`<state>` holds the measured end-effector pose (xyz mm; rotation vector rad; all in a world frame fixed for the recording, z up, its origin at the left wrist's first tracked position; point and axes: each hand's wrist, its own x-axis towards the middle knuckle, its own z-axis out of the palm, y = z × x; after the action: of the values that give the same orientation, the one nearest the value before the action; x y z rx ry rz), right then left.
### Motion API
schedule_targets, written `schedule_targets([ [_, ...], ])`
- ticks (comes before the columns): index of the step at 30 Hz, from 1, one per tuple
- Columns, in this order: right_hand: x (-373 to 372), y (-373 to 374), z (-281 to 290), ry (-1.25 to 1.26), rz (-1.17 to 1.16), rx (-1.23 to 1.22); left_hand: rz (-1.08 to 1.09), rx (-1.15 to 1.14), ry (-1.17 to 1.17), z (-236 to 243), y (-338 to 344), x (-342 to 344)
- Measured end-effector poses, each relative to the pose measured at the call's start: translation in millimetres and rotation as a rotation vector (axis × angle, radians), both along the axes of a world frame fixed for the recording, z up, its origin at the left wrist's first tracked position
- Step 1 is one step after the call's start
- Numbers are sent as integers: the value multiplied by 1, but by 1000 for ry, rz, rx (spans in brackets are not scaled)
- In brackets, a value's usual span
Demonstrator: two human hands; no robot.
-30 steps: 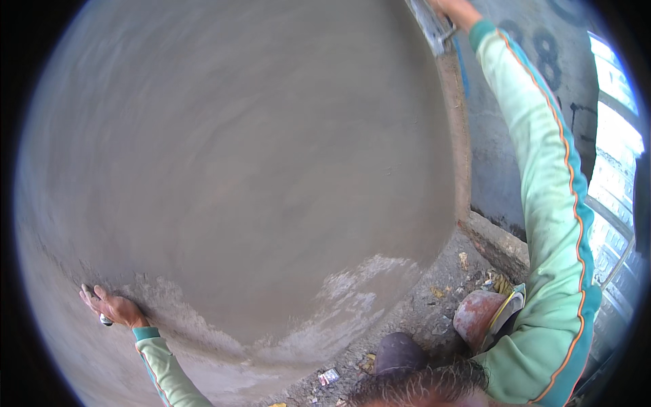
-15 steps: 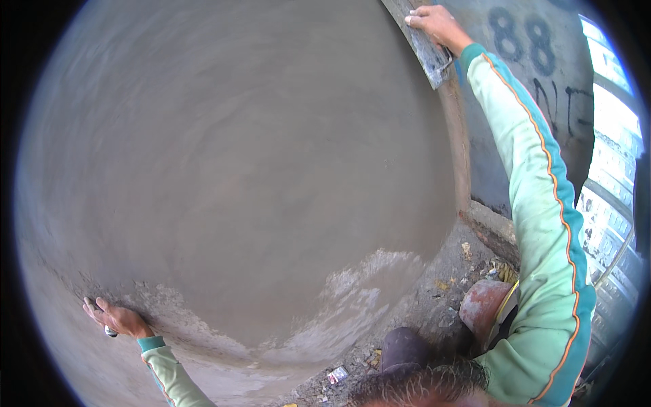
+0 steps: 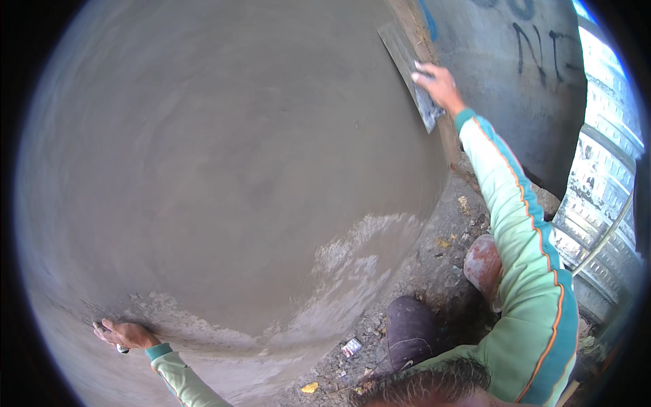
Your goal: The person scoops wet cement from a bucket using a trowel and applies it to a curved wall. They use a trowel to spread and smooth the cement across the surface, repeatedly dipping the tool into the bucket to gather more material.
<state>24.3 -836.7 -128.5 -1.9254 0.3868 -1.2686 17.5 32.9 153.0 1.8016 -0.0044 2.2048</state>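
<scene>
My right hand (image 3: 437, 87) is closed around the handle of a long flat plastering trowel (image 3: 395, 49). The blade lies along the right edge of a smooth grey plastered wall (image 3: 237, 169), beside a narrow brownish strip (image 3: 415, 30). Fingers partly hide the blade's middle. At the lower left, my left hand (image 3: 127, 335) rests on the wall's rough lower border, its fingers stretched out and apart. A small shiny round thing (image 3: 123, 349) shows at its underside; I cannot make out what it is. Both arms wear pale green sleeves with teal cuffs.
Right of the strip stands a grey panel (image 3: 508, 115) with dark painted marks. Rubble, a small packet (image 3: 352, 347) and a yellow leaf (image 3: 310, 387) lie on the ground along the wall's foot. A reddish, plaster-stained rounded object (image 3: 483, 261) sits by my right arm. Rough whitish patches (image 3: 346, 254) mark the wall's base.
My right hand and the trowel have moved down along the wall's right edge. The view has shifted, showing more ground. My left hand stays at the lower wall border.
</scene>
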Motion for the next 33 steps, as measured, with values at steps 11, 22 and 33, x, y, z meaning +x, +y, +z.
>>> schedule_targets([
  [11,-57,77,-270,-86,29,580,12,-55,-10,-9,-24,11],
  [22,-18,7,138,-112,169,137,-7,-35,15,1,-14,0],
  [33,-16,163,20,-164,396,-134,-90,-90,34,1,-14,2],
])
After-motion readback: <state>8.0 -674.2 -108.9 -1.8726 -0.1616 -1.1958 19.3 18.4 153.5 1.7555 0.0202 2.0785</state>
